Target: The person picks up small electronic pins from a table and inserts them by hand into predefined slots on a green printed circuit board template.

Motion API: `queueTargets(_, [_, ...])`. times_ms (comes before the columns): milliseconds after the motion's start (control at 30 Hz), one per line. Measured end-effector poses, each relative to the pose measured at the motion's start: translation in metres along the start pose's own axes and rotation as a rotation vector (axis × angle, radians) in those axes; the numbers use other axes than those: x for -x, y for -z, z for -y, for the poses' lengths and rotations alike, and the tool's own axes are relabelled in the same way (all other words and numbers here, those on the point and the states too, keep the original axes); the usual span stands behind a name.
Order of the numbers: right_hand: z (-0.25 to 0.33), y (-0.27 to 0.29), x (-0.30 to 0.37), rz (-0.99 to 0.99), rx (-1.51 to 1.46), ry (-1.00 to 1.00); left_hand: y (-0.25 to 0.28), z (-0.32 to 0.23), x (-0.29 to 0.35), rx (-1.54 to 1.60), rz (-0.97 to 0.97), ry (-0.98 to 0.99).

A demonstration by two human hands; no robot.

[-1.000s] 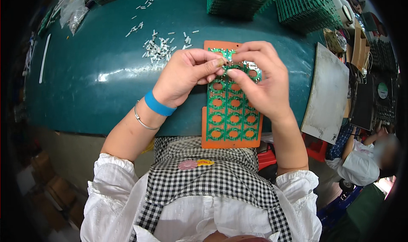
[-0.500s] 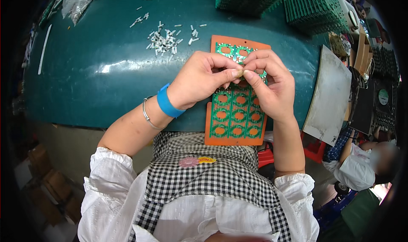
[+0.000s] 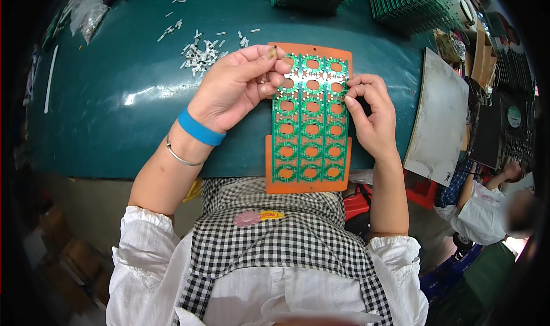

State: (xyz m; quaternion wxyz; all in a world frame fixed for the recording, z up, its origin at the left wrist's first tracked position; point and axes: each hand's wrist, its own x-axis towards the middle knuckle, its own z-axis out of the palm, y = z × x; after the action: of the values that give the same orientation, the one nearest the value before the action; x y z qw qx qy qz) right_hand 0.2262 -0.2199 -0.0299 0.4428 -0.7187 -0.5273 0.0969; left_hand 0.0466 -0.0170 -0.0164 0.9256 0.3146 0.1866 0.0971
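Left hand (image 3: pixel 236 83) pinches what looks like tiny dark piece (image 3: pixel 275 48); right hand (image 3: pixel 372 115) curled at right edge of green circuit-board panel (image 3: pixel 299 117), cannot tell whether grasping. Panel lies on orange plate (image 3: pixel 306 187) overlapping near edge of bench (image 3: pixel 103 131). Best: light touch, plate steady, palms off panel.

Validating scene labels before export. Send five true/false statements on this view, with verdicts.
1. The green board lies on an orange tray. True.
2. The blue band circles the right wrist. False: the blue band is on the left wrist.
3. The right hand is at the board's right edge. True.
4. The grey panel lies left of the board. False: the grey panel is to its right.
5. Small white pieces lie loose on the table. True.
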Motion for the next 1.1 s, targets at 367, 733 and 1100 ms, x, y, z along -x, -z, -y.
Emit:
queueTargets(367, [0.0003,0.0007,0.0001,0.001,0.013,0.018,0.0015,0.0021,0.0000,-0.057,0.023,-0.016])
queueTargets(733, [-0.0013,0.0020,0.0000,0.006,0.002,0.028,0.0009,0.0014,0.0004,-0.127,-0.002,-0.015])
queueTargets(1100, [0.0009,0.0005,-0.0024,-0.004,0.055,0.087,-0.0031,0.0010,0.0007,-0.163,-0.038,-0.011])
